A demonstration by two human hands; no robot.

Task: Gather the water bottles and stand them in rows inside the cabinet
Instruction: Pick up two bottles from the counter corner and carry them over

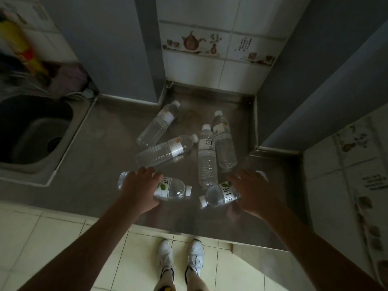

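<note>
Counter (105, 143): six clear water bottles lie on their sides, white caps on.
Far bottles (206, 156): four, loosely fanned near the back corner.
Sink (31, 131): at the left; what it holds cannot be made out.
Left hand (140, 190): palm down, fingers curled round the near-left bottle (174, 189).
Right hand (252, 191): fingers wrapped over the near-right bottle (218, 195).

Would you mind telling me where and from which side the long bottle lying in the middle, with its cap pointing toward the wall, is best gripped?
Judging by its pose, grip the middle bottle around its ribbed body below the label, coming from above. It lies flat on the counter with another bottle close along its right side, so a sideways approach looks cramped there.
</note>
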